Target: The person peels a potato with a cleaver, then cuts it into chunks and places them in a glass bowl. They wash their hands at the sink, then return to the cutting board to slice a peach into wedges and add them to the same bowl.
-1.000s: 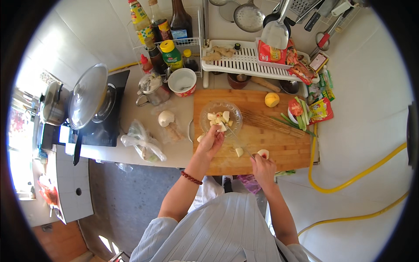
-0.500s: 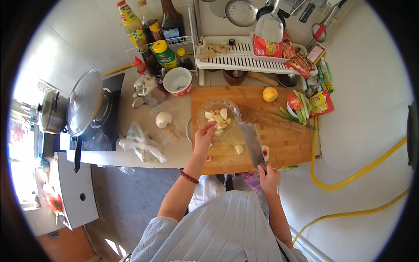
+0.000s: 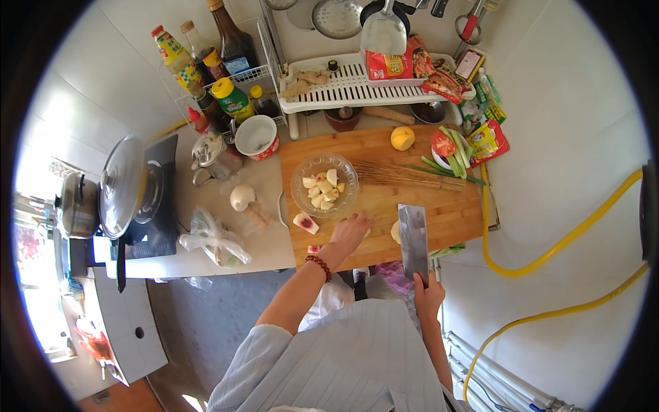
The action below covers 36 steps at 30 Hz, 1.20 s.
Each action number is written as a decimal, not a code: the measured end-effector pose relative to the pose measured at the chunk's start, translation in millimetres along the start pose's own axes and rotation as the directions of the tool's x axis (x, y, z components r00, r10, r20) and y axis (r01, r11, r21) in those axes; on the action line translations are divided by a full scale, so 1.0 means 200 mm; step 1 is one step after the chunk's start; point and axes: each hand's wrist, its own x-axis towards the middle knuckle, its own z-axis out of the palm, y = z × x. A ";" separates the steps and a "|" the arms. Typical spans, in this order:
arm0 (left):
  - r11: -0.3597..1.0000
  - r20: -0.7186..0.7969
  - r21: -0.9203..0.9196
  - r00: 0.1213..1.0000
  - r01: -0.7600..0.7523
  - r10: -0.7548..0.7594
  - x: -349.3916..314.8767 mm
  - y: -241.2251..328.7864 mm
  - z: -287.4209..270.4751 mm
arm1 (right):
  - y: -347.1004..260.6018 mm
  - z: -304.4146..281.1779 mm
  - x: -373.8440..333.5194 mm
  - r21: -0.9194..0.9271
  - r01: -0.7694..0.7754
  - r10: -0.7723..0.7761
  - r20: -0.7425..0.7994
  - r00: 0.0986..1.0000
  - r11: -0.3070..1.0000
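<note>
Right hand [image 3: 428,296], lower centre-right, gripping cleaver [image 3: 413,237] over cutting board [image 3: 384,199]. Left hand [image 3: 349,232] unclenched, resting on board below glass bowl [image 3: 324,185] of pale chunks.

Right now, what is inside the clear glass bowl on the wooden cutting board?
The clear glass bowl holds pale, chunky cut pieces, heaped toward its middle. What lies beneath the pile is covered. The left hand rests on the wooden cutting board beside it, not in it.

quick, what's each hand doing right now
Left hand: palm down on the cutting board beside a pale food piece; grip cannot be told.
Right hand: closed on the cleaver handle.
</note>
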 end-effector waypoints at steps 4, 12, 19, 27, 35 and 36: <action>0.999 0.082 -0.031 0.997 -0.010 0.013 0.02 0.01 -0.04 | 0.00 -0.02 -0.03 0.014 0.001 -0.001 -0.047 0.999 1.000; 0.872 -0.248 -0.464 0.922 0.157 -0.298 0.00 -0.04 -0.34 | 0.09 -0.04 -0.07 0.109 -0.120 0.130 -0.084 0.988 0.987; 0.951 -0.558 -0.079 0.777 0.300 -0.291 -0.03 -0.19 -0.44 | 0.13 -0.07 -0.03 0.280 -0.194 0.246 -0.168 0.955 0.940; 0.887 -0.014 -0.403 0.968 0.224 -0.251 0.13 0.28 -0.04 | 0.15 -0.10 -0.06 0.307 -0.308 0.359 -0.127 0.925 0.901; 0.790 0.242 -0.283 0.838 0.544 -0.490 0.31 0.36 0.15 | 0.21 -0.12 -0.21 0.310 -0.398 0.452 -0.128 0.883 0.864; 0.790 0.250 -0.282 0.837 0.544 -0.486 0.32 0.35 0.16 | 0.22 -0.11 -0.23 0.304 -0.404 0.459 -0.137 0.878 0.863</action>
